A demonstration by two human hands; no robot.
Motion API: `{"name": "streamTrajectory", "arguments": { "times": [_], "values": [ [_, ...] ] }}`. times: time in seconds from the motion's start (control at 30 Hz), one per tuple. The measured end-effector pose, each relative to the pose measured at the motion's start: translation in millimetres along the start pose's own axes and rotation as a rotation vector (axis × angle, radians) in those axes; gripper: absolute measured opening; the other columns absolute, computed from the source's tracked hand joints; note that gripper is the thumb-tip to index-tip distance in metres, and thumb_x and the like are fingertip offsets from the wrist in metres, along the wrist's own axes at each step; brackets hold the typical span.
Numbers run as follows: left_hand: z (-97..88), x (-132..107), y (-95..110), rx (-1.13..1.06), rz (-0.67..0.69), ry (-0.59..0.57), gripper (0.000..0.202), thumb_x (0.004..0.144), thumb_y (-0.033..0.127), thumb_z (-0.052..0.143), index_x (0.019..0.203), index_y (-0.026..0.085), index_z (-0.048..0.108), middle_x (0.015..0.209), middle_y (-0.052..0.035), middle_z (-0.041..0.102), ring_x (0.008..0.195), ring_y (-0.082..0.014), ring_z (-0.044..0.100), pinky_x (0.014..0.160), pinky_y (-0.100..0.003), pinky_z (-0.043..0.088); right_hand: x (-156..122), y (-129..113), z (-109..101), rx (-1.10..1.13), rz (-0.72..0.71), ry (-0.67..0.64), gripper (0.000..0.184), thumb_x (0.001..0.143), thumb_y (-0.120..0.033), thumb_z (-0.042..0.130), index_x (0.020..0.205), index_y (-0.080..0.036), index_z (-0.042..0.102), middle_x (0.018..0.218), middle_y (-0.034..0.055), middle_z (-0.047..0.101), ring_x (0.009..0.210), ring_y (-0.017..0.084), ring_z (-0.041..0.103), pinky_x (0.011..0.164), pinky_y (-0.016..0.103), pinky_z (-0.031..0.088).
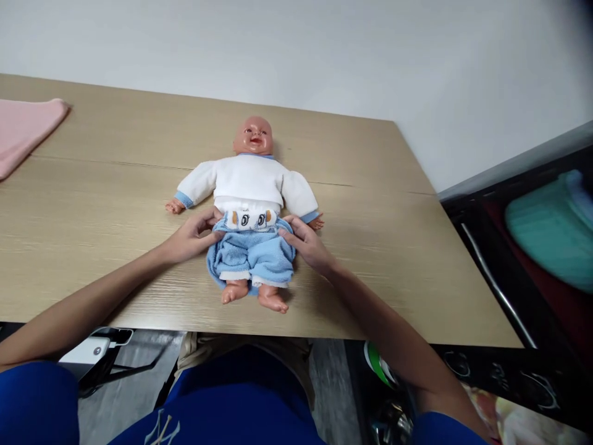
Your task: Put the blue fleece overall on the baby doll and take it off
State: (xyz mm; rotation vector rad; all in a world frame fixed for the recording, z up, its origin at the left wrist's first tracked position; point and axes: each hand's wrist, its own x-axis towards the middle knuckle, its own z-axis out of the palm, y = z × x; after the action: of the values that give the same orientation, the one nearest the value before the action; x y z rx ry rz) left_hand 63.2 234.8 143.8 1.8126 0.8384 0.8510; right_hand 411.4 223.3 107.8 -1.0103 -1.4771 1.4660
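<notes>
1. Head view, work spot: the doll [249, 201] lies face up near the middle of the table [393, 247]; head toward the wall [296, 49], feet toward you, both feet just inside the near edge; arms spread out to either side.
2. Head view, your left hand [194, 236]: thumb and fingers nearly closed, pinching the waist of the blue trousers [273, 253] on that side; forearm reaches in over the near edge.
3. Head view, your right hand [311, 244]: matching pinch on the opposite side of the waist, fingers curled, narrow gap; the doll's cuffed hand lies just beyond your knuckles.
4. Head view, clothing: white top [248, 176] ends above the trousers; a white panel with two stitched eyes sits between your hands.
5. Head view, margins: to your right the wood surface runs well past your wrist to a slanting edge, a blurred teal item [549, 228] beyond it; to your left it runs on to a pink cloth [28, 130], well apart from the doll.
</notes>
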Motion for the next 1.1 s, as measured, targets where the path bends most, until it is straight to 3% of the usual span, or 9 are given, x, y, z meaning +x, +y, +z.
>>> {"name": "streamTrajectory", "arguments": {
  "times": [0.13, 0.23, 0.3, 0.4, 0.5, 0.63, 0.83, 1.0, 1.1],
  "values": [
    [3.2, -2.9, -6.5, 0.401, 0.183, 0.201, 0.027, 0.109, 0.050, 0.075, 0.109, 0.025, 0.067, 0.127, -0.0114, 0.073, 0.124, -0.0325, 0.065, 0.118, -0.057, 0.053, -6.6, -3.4, 6.6, -0.199, -0.111, 0.090, 0.040, 0.107, -0.066, 0.081, 0.114, -0.028, 0.073, 0.104, 0.0022, 0.070, 0.097, 0.023, 0.065, 0.092, 0.039, 0.056],
    [6.0, -3.9, -13.5, 0.418, 0.193, 0.266, 0.025, 0.110, 0.048, 0.072, 0.112, 0.025, 0.064, 0.142, -0.0140, 0.069, 0.139, -0.0359, 0.062, 0.127, -0.062, 0.048, -4.8, -3.7, 13.4, -0.331, -0.286, 0.207, 0.033, 0.111, -0.061, 0.078, 0.109, -0.028, 0.072, 0.113, 0.0065, 0.073, 0.111, 0.028, 0.069, 0.106, 0.047, 0.057],
    [9.3, -2.9, -19.4, 0.332, 0.151, 0.290, 0.025, 0.114, 0.049, 0.067, 0.114, 0.025, 0.060, 0.133, -0.0122, 0.071, 0.129, -0.0327, 0.067, 0.118, -0.057, 0.055, 1.7, -1.5, 18.2, -0.322, -0.353, 0.241, 0.032, 0.111, -0.061, 0.077, 0.110, -0.029, 0.072, 0.120, 0.0086, 0.075, 0.121, 0.031, 0.071, 0.114, 0.049, 0.057],
    [13.9, 2.9, -26.8, 0.249, 0.064, 0.381, 0.033, 0.117, 0.057, 0.062, 0.111, 0.025, 0.055, 0.106, -0.0052, 0.067, 0.102, -0.0260, 0.067, 0.095, -0.045, 0.059, 18.4, 5.3, 23.7, -0.205, -0.292, 0.255, 0.039, 0.110, -0.069, 0.076, 0.114, -0.031, 0.069, 0.111, 0.0052, 0.076, 0.108, 0.027, 0.074, 0.101, 0.044, 0.061],
    [14.9, 12.4, -30.2, 0.169, -0.012, 0.476, 0.049, 0.112, 0.072, 0.069, 0.110, 0.026, 0.053, 0.093, -0.0002, 0.058, 0.083, -0.0209, 0.058, 0.077, -0.038, 0.053, 38.5, 12.7, 25.3, -0.121, -0.262, 0.277, 0.048, 0.105, -0.077, 0.079, 0.110, -0.032, 0.066, 0.097, 0.0005, 0.073, 0.093, 0.024, 0.069, 0.090, 0.040, 0.058],
    [11.1, 24.0, -30.3, -0.120, -0.148, 0.413, 0.067, 0.100, 0.087, 0.080, 0.119, 0.027, 0.057, 0.079, 0.0038, 0.058, 0.064, -0.0165, 0.051, 0.058, -0.030, 0.041, 57.3, 17.3, 23.5, -0.031, -0.221, 0.283, 0.055, 0.098, -0.083, 0.083, 0.106, -0.032, 0.063, 0.082, -0.0044, 0.062, 0.080, 0.021, 0.057, 0.076, 0.035, 0.050],
    [0.0, 34.2, -32.6, -0.281, -0.225, 0.401, 0.064, 0.084, 0.077, 0.098, 0.105, 0.020, 0.078, 0.091, -0.0024, 0.073, 0.081, -0.0194, 0.064, 0.075, -0.031, 0.050, 60.2, 13.5, 21.9, 0.100, -0.161, 0.288, 0.054, 0.091, -0.077, 0.090, 0.098, -0.030, 0.065, 0.092, -0.0029, 0.064, 0.091, 0.021, 0.059, 0.091, 0.035, 0.052],
    [-4.9, 26.6, -31.9, -0.316, -0.254, 0.385, 0.045, 0.082, 0.056, 0.098, 0.096, 0.020, 0.074, 0.089, -0.0003, 0.068, 0.084, -0.0197, 0.060, 0.076, -0.031, 0.046, 48.0, 13.5, 15.5, 0.021, -0.040, 0.275, 0.046, 0.089, -0.069, 0.089, 0.095, -0.028, 0.069, 0.090, -0.0027, 0.063, 0.090, 0.021, 0.057, 0.090, 0.035, 0.051],
    [-3.5, 16.2, -27.5, -0.237, -0.264, 0.345, 0.040, 0.089, 0.054, 0.092, 0.097, 0.021, 0.070, 0.089, 0.0002, 0.065, 0.083, -0.0191, 0.057, 0.073, -0.031, 0.045, 38.3, 15.7, 12.5, 0.049, 0.052, 0.239, 0.050, 0.088, -0.073, 0.087, 0.092, -0.029, 0.066, 0.088, -0.0022, 0.063, 0.090, 0.023, 0.059, 0.087, 0.036, 0.054]
  ]
}}
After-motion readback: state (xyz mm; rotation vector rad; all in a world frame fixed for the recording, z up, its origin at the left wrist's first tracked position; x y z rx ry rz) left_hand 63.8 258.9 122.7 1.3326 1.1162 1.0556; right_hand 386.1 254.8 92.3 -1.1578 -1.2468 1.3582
